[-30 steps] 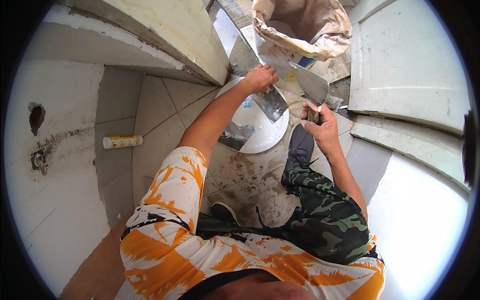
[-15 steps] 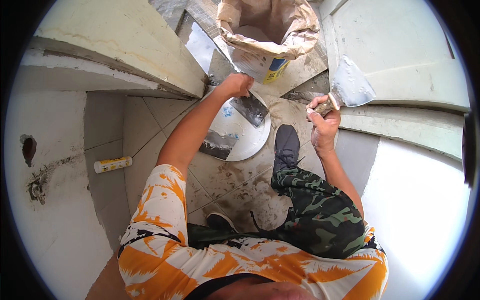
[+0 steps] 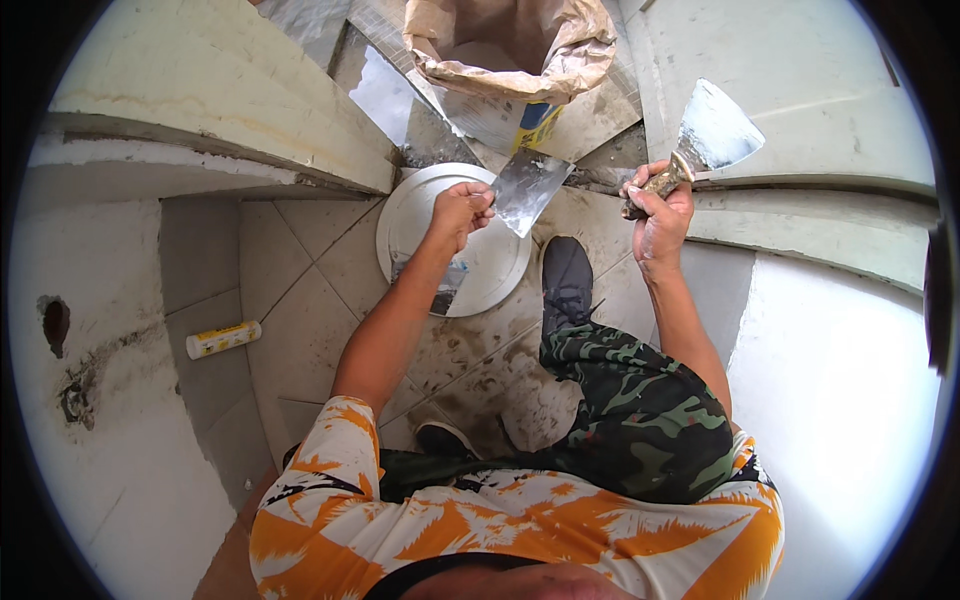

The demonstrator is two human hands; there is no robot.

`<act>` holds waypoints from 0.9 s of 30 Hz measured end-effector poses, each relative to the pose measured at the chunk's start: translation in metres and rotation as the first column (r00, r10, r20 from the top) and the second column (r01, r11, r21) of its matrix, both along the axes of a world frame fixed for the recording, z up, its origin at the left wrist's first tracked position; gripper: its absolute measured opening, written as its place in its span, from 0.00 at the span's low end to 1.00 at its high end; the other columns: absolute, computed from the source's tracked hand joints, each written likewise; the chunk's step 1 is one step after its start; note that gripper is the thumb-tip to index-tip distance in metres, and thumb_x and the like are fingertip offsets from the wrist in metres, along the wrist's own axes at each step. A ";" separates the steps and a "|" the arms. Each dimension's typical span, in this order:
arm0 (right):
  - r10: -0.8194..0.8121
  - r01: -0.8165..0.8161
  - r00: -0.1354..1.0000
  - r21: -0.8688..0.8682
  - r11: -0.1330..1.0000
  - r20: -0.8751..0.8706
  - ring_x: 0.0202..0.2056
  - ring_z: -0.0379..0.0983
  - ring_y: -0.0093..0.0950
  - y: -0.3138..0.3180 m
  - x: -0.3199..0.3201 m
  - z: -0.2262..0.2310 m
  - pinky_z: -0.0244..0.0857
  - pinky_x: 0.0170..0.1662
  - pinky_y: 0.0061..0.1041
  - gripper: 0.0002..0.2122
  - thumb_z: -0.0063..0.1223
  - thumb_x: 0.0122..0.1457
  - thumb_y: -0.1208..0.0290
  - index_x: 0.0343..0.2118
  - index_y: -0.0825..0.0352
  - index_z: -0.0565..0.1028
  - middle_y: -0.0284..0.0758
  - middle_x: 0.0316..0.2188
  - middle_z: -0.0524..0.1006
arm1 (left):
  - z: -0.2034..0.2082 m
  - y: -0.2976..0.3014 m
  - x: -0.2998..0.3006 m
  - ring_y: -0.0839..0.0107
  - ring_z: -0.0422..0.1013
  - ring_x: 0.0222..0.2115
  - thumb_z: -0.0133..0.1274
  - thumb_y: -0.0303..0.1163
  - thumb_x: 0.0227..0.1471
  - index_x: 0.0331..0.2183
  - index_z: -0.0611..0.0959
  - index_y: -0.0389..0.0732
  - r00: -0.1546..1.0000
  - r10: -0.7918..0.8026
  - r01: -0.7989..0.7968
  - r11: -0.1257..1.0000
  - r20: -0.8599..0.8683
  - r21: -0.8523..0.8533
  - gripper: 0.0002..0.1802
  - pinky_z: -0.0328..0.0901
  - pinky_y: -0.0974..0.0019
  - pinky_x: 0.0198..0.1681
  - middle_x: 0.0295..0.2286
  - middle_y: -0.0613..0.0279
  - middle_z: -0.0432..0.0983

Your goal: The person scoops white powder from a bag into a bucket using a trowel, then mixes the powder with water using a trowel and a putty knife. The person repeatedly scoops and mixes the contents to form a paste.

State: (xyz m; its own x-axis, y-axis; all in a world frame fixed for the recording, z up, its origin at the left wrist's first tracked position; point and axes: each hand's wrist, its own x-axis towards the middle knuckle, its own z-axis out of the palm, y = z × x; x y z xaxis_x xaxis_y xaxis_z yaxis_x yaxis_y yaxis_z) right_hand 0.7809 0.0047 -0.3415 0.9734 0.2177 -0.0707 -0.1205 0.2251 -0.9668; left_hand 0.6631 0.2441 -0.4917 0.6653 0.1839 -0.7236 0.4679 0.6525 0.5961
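My left hand (image 3: pixel 459 209) grips a wide steel putty knife (image 3: pixel 527 187), its blade held above a round white lid (image 3: pixel 410 225) lying on the tiled floor. A second blade-like tool (image 3: pixel 447 288) rests on that lid. My right hand (image 3: pixel 657 203) is closed around the worn handle of another putty knife (image 3: pixel 712 132), whose pale coated blade points up and right toward the white wall. The two blades are apart. An open brown paper sack (image 3: pixel 510 45) of white powder stands just beyond both hands.
A small white and yellow tube (image 3: pixel 222 339) lies on the floor at the left. White plastered ledges (image 3: pixel 200 90) and walls (image 3: pixel 830 230) close in on both sides. My dark shoe (image 3: pixel 567 280) and camouflage trouser leg sit on the stained floor tiles.
Both hands have lifted away from the lid. The right hand carried its knife up and to the right; the left knife rose off the lid, and the two blades separated.
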 end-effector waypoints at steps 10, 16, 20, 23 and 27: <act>-0.020 0.020 1.000 0.038 0.999 0.001 0.32 0.71 0.23 -0.011 0.007 -0.001 0.69 0.40 0.24 0.17 0.51 0.45 0.88 0.40 0.68 0.69 0.33 0.32 0.73 | -0.053 -0.113 0.090 0.64 0.77 0.26 0.53 0.16 0.54 0.43 0.72 0.35 0.968 0.183 -0.211 0.964 -0.170 -0.160 0.14 0.72 0.64 0.26 0.30 0.53 0.76; -0.028 0.028 0.999 0.033 0.999 0.015 0.31 0.70 0.23 -0.018 0.009 -0.003 0.69 0.40 0.24 0.16 0.50 0.46 0.88 0.40 0.68 0.69 0.33 0.32 0.72 | -0.067 -0.125 0.110 0.63 0.77 0.25 0.49 0.14 0.53 0.44 0.72 0.32 0.959 0.194 -0.202 0.979 -0.207 -0.017 0.15 0.72 0.64 0.24 0.31 0.51 0.76; 0.047 -0.046 0.998 -0.015 0.999 0.030 0.30 0.69 0.21 -0.012 0.012 0.008 0.68 0.37 0.24 0.13 0.50 0.50 0.85 0.41 0.68 0.69 0.33 0.31 0.72 | -0.065 -0.118 0.104 0.63 0.78 0.25 0.50 0.17 0.52 0.44 0.73 0.30 0.982 0.035 -0.020 0.996 -0.183 0.083 0.15 0.71 0.65 0.22 0.31 0.49 0.77; 0.060 -0.047 0.996 -0.185 0.982 0.066 0.28 0.68 0.20 -0.013 0.017 0.052 0.66 0.35 0.22 0.11 0.50 0.57 0.79 0.44 0.69 0.69 0.32 0.32 0.72 | -0.003 -0.113 0.080 0.67 0.78 0.24 0.55 0.24 0.52 0.44 0.76 0.27 0.954 -0.269 0.299 0.866 -0.132 0.400 0.17 0.71 0.66 0.23 0.31 0.49 0.78; 0.363 0.066 0.831 -0.723 0.688 0.421 0.33 0.74 0.30 0.042 0.056 0.154 0.68 0.39 0.29 0.13 0.51 0.62 0.70 0.47 0.70 0.74 0.38 0.34 0.77 | 0.077 -0.072 0.032 0.69 0.73 0.24 0.56 0.27 0.53 0.47 0.80 0.37 0.924 -0.165 -0.132 0.708 0.344 0.693 0.18 0.68 0.65 0.28 0.31 0.53 0.78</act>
State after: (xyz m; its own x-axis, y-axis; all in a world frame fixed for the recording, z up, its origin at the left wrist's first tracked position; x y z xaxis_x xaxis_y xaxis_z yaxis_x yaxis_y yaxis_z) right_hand 0.8373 0.0463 -0.1872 0.8626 0.4588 0.2134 0.4481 -0.4968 -0.7433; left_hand 0.6947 0.1725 -0.4149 0.8497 0.5174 -0.1016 0.1332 -0.0240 0.9908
